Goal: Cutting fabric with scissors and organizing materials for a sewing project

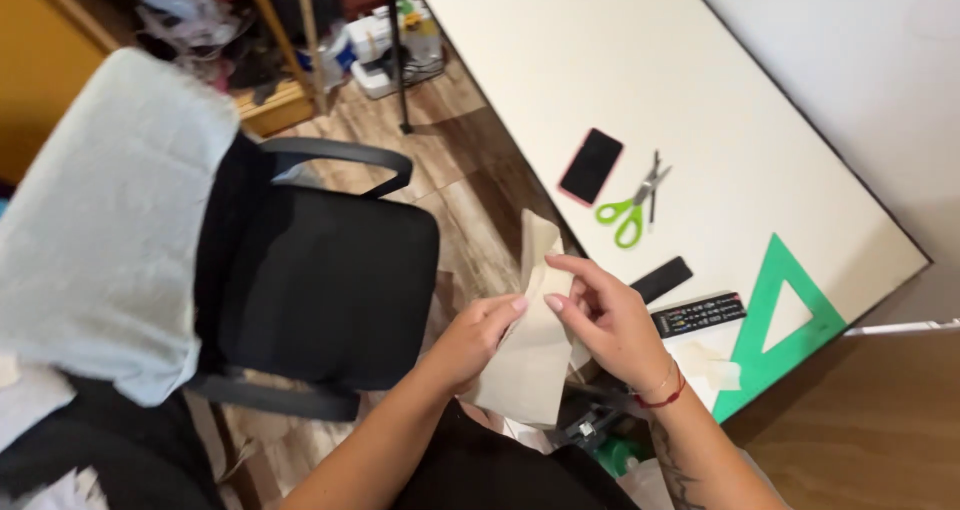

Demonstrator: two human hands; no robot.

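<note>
At lower centre of the frame, both hands pinch a beige fabric piece [532,340].

Left hand [475,335] fingers grip its left edge, right hand [608,320] fingers close on its right edge, beside the white worktop [640,60]. Right of them lie a remote control [698,314], a green set square [785,325], green-handled scissors [632,202], a phone [591,165]; an office chair [310,280] stands left.

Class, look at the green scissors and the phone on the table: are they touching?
Apart. The head view shows bare white table between the scissors and the phone.
</note>
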